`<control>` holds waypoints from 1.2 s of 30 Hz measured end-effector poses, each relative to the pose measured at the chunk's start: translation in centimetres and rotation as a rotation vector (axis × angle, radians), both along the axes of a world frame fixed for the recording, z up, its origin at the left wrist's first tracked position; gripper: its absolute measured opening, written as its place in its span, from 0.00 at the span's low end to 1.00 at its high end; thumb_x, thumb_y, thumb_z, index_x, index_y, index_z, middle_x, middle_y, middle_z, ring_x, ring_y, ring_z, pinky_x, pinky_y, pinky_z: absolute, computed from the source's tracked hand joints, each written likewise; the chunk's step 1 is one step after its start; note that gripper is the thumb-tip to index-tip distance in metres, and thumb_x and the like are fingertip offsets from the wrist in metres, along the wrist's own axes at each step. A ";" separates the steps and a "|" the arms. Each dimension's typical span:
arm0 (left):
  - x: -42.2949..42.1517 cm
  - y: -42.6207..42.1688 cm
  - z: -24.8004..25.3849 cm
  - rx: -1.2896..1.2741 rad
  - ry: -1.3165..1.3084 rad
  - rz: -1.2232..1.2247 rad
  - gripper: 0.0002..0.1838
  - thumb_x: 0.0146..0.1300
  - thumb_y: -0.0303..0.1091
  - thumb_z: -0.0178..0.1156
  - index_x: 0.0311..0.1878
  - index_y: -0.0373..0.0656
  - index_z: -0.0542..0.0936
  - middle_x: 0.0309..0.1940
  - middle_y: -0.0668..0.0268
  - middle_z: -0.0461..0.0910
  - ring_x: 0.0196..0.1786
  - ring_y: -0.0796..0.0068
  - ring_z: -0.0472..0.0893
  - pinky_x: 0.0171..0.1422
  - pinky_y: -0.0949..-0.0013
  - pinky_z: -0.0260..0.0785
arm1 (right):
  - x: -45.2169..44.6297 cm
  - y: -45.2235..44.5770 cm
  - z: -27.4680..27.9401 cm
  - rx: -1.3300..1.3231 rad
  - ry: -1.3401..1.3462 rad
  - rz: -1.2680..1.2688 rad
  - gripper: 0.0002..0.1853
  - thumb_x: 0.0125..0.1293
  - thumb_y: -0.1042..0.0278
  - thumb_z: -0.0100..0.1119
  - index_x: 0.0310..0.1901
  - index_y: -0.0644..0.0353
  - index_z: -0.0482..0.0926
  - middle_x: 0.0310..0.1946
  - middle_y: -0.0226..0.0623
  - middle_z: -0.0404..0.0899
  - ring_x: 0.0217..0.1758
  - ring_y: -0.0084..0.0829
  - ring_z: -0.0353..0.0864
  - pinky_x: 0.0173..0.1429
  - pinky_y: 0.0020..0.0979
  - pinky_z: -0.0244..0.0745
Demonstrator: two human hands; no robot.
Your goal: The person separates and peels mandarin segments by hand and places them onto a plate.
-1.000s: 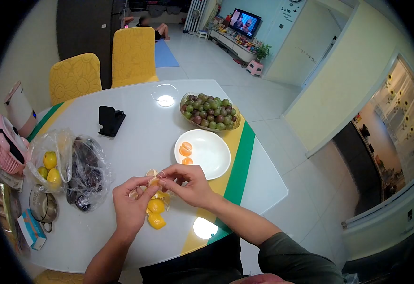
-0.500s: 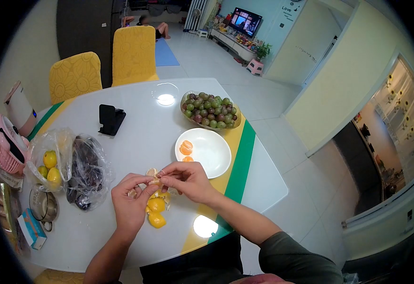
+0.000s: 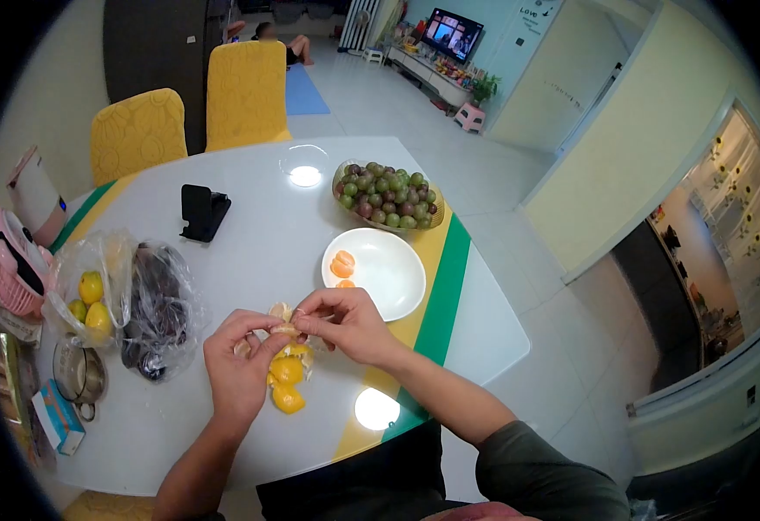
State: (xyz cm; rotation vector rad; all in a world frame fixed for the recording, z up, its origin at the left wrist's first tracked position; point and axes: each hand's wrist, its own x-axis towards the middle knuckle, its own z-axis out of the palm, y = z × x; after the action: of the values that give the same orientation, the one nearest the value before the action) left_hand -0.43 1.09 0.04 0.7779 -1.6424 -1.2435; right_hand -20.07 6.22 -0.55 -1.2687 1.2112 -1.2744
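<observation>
My left hand (image 3: pixel 239 356) pinches a small orange segment (image 3: pixel 285 331) between thumb and fingers, above the table. Close against it, my right hand (image 3: pixel 345 324) has thumb and forefinger pinched at the segment's right side; any small bit between them is too small to make out. Yellow peel (image 3: pixel 288 398) lies on the table just below the hands, and paler pieces show behind my fingers. Beyond my right hand stands a white plate (image 3: pixel 388 271) with orange segments (image 3: pixel 342 263) at its left side.
Grapes fill a basket (image 3: pixel 436 211) behind the plate. A black stand (image 3: pixel 203 213) is farther back. To the left are bagged yellow fruit (image 3: pixel 98 319), a dark-filled bag (image 3: pixel 161 304), a glass cup (image 3: pixel 80 375) and a pink fan (image 3: pixel 17 265). A person (image 3: pixel 297 49) is on the far floor.
The whole view has shifted slightly, so the table and its objects sit a little higher. Both hands stay together at the segment, with only small finger movements.
</observation>
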 end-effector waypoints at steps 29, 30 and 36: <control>0.2 -0.2 -0.6 0.101 0.030 -0.014 0.14 0.59 0.20 0.72 0.50 0.36 0.87 0.38 0.70 0.83 0.26 0.93 0.67 0.30 0.84 0.63 | 0.8 0.1 0.2 -0.087 0.109 -0.091 0.06 0.68 0.73 0.70 0.40 0.67 0.88 0.33 0.34 0.88 0.34 0.17 0.86 0.31 0.17 0.72; 0.1 -0.1 -0.5 0.118 0.044 -0.017 0.15 0.59 0.20 0.72 0.50 0.36 0.87 0.38 0.70 0.83 0.26 0.93 0.67 0.30 0.84 0.63 | 0.7 0.2 0.4 -0.044 0.103 -0.091 0.06 0.68 0.74 0.70 0.40 0.67 0.88 0.33 0.35 0.88 0.34 0.18 0.86 0.30 0.17 0.72; 0.1 -0.2 -0.4 0.101 0.038 -0.013 0.14 0.59 0.19 0.72 0.49 0.35 0.86 0.38 0.70 0.83 0.27 0.93 0.69 0.32 0.85 0.66 | 0.4 0.1 0.8 0.017 0.048 -0.131 0.05 0.69 0.75 0.68 0.42 0.68 0.86 0.32 0.35 0.88 0.33 0.20 0.89 0.26 0.16 0.71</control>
State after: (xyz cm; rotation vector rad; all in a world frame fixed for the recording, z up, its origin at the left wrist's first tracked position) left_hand -0.29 0.84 -0.35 0.8011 -1.5660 -1.3507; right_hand -19.66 6.33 0.30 -1.2303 1.3553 -1.3316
